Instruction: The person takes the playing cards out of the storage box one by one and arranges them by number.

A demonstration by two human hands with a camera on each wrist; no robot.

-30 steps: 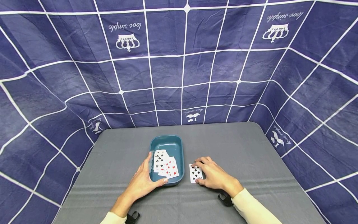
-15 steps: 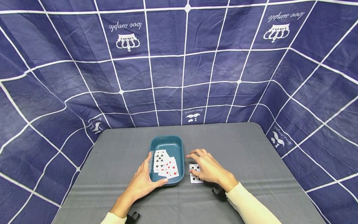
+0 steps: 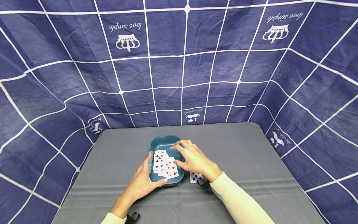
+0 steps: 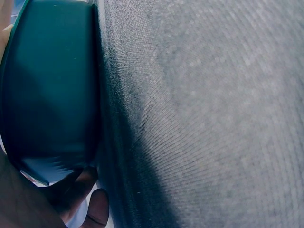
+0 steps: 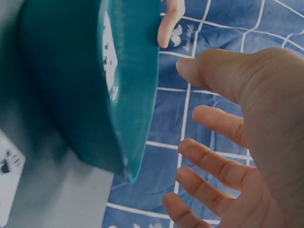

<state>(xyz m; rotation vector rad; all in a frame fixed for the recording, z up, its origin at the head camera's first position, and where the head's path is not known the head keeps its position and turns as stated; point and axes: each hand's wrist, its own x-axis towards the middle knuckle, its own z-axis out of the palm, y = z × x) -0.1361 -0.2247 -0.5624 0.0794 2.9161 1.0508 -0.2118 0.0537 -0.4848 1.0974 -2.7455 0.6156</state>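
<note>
A teal plastic tub (image 3: 168, 139) stands on the grey table, with several playing cards (image 3: 160, 159) lying face up and overlapping inside it. My left hand (image 3: 142, 176) grips the tub's near-left corner, its thumb on the near rim and its fingers along the left side. Over the tub's right part hovers my right hand (image 3: 193, 158), fingers apart and nothing between them; the right wrist view shows the spread fingers beside the tub (image 5: 71, 85). A spades card (image 3: 195, 178) lies on the table right of the tub, partly hidden by my right wrist.
The grey table (image 3: 123, 149) ends at its back edge against a hanging blue cloth (image 3: 167, 71) with white lines. More cloth hangs at the left and right sides. Each wrist carries a black strap (image 3: 203, 183).
My right hand has risen from the spades card and moved left over the tub, its fingers spreading. That card stays on the table. The left hand and tub have kept still.
</note>
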